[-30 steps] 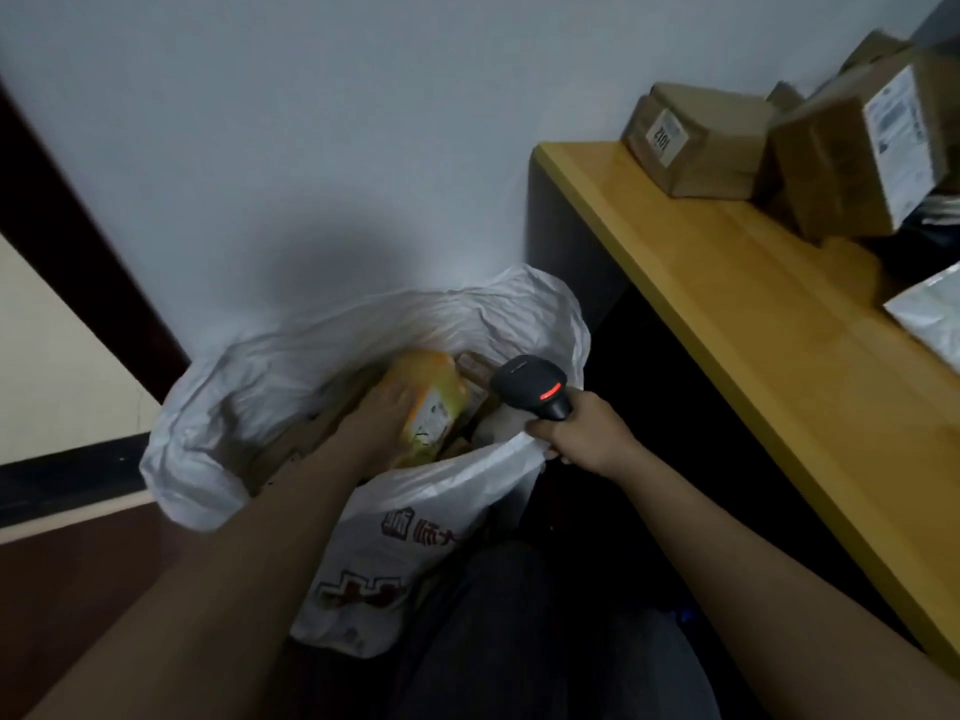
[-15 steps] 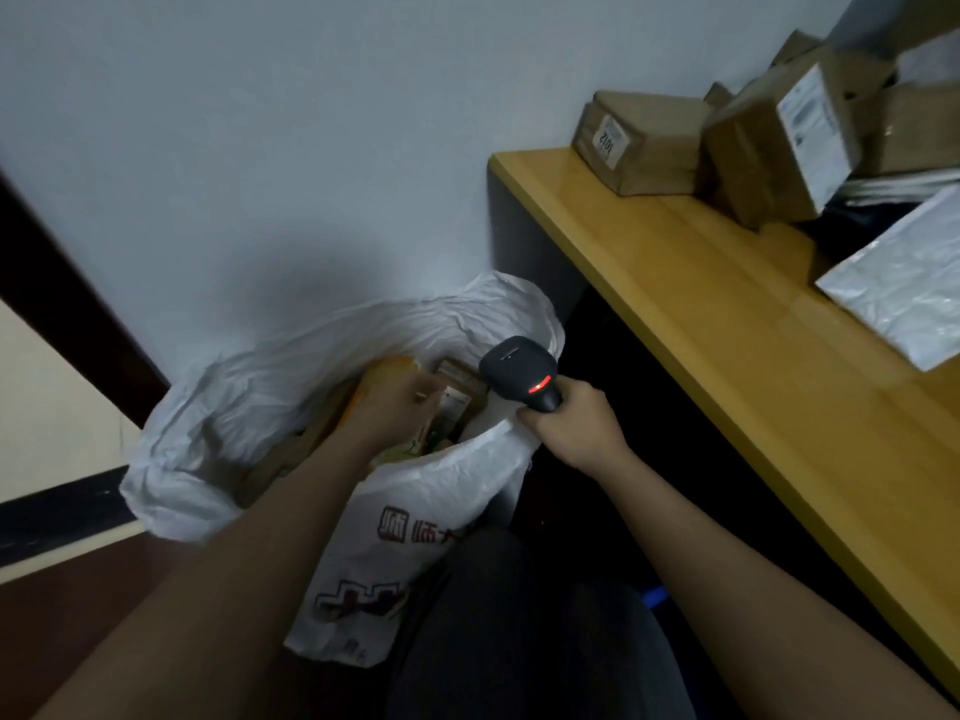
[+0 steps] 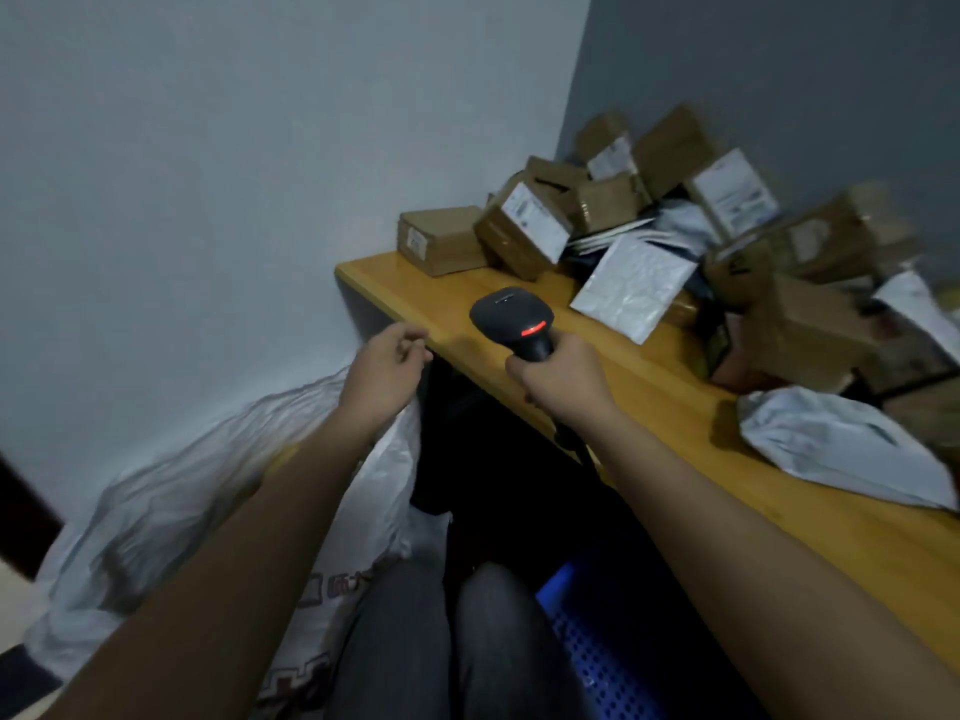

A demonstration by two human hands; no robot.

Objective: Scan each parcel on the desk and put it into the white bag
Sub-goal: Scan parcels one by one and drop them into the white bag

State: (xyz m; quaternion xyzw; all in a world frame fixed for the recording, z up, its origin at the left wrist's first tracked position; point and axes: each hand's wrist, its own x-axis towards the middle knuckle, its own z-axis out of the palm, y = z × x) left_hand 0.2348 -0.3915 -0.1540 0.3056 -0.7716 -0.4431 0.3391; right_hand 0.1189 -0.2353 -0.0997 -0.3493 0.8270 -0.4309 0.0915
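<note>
The scanner [image 3: 511, 317] is gripped by the right hand [image 3: 558, 379] above the bench [image 3: 675, 402] edge, kept ready for reading labels. The left hand [image 3: 387, 363], loosely curled and holding nothing, is raised left of the scanner, presumably freed for the next parcel. Unscanned parcels [image 3: 631, 288] are heaped beyond the scanner; the white bag [image 3: 171, 506] is positioned below its left.

Dim, motion-blurred, distorted at edges

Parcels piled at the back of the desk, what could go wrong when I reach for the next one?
The cardboard boxes lean on each other, so pulling one may topple the rest. The grey mailer lies near the desk edge and could get knocked off. With the right hand gripping the scanner, only the left hand is free.
</note>
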